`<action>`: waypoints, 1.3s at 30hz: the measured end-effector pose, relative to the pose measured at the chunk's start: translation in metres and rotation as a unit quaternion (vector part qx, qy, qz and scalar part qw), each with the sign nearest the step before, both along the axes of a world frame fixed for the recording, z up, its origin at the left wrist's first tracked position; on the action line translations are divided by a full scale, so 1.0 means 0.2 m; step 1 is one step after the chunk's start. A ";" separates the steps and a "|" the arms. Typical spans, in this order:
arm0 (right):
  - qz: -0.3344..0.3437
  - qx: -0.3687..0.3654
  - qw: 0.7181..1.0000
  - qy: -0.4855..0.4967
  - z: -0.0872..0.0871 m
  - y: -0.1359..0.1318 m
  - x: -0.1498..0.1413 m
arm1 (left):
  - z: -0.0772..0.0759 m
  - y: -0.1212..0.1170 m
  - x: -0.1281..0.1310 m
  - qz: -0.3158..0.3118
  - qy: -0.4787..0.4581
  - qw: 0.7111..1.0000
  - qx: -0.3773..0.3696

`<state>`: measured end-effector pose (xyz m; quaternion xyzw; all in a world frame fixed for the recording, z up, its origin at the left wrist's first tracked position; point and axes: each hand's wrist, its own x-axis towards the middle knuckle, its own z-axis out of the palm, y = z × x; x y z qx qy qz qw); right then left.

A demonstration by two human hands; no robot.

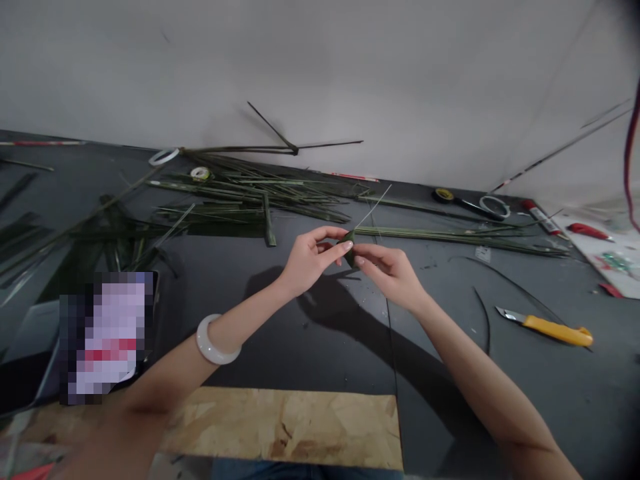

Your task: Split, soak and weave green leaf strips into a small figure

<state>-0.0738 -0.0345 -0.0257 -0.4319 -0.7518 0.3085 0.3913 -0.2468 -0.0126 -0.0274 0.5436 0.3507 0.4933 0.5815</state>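
Observation:
Between my two hands is a small folded green leaf piece [349,249], with a thin pale strand [373,208] sticking up from it to the right. My left hand [317,259], with a white bangle on its forearm, pinches the leaf piece between thumb and fingers. From the other side my right hand [387,270] grips its lower right edge with thumb and forefinger. Part of the leaf is covered by my fingertips. Just behind the hands, long green leaf strips [450,236] lie on the dark table [310,347].
A pile of green strips [250,183] and tape rolls [201,174] lie along the wall. At right are a yellow-handled knife [557,329], blade bare, black-handled scissors [470,202] and a red cutter [590,231]. A blurred phone [113,333] is at left; a wooden board [295,427] lies in front.

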 end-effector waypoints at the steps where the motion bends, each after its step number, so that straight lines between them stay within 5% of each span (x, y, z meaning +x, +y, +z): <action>1: -0.002 -0.038 0.999 0.031 0.00 0.00 0.00 | 0.00 0.00 0.00 -0.001 0.006 1.000 0.010; 7: -0.017 -0.202 0.966 0.163 0.00 0.01 -0.03 | 0.01 -0.02 -0.01 0.013 0.109 0.988 0.111; 11: 0.005 -0.297 0.931 0.213 -0.01 0.02 -0.02 | 0.03 -0.02 -0.03 0.041 0.194 0.952 0.234; 17: 0.019 -0.291 0.924 0.247 -0.01 0.01 -0.02 | 0.02 -0.02 -0.04 0.085 0.255 0.891 0.366; 20: 0.024 -0.282 0.930 0.233 0.00 0.01 -0.02 | 0.01 -0.02 -0.05 0.107 0.306 0.839 0.438; 25: 0.037 -0.332 0.920 0.207 0.03 0.00 0.01 | 0.03 -0.04 -0.09 0.091 0.422 0.699 0.571; 27: 0.050 -0.350 0.917 0.183 0.05 0.00 0.02 | 0.04 -0.05 -0.10 0.093 0.434 0.667 0.599; 29: 0.059 -0.342 0.924 0.160 0.06 -0.01 0.02 | 0.06 -0.05 -0.10 0.098 0.419 0.677 0.598; 35: 0.054 -0.255 0.953 0.152 0.07 -0.01 0.01 | 0.07 -0.04 -0.06 0.144 0.304 0.836 0.433; 39: 0.043 -0.224 0.962 0.153 0.06 -0.01 0.00 | 0.08 -0.05 -0.04 0.141 0.261 0.884 0.362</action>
